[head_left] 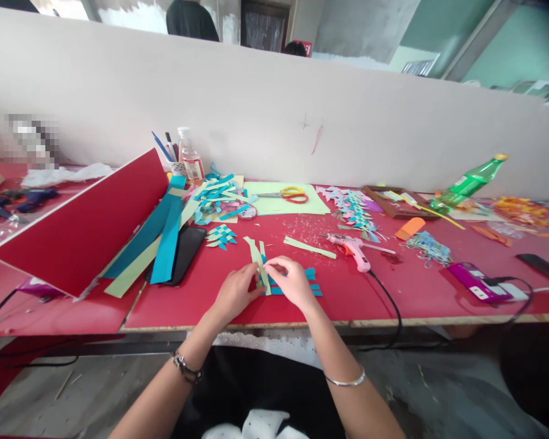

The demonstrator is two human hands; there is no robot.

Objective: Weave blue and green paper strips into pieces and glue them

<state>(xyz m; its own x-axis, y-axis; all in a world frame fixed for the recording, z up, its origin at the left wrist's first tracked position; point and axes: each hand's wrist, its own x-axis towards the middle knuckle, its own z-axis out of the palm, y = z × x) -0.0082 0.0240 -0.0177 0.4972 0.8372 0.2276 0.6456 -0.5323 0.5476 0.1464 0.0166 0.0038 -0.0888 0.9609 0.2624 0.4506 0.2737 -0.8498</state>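
My left hand [235, 292] and my right hand [291, 282] meet near the front edge of the red table [348, 302]. Both pinch a small weave of pale green strips [258, 259] crossed with blue strips [312, 281]. The fingers of each hand are closed on the strips. The green strips stick out away from me, the blue ones to the right. A loose pale green strip [309, 247] lies just beyond my right hand. A finished small blue and green woven piece [222, 235] rests to the left of it.
A pink glue gun [353, 249] with a black cord lies right of my hands. Scissors [289, 194] sit on green paper. Long blue and green strips [162, 235] cover a black phone [186, 251]. A red board [82, 228] leans at left. A green bottle [469, 181] lies at right.
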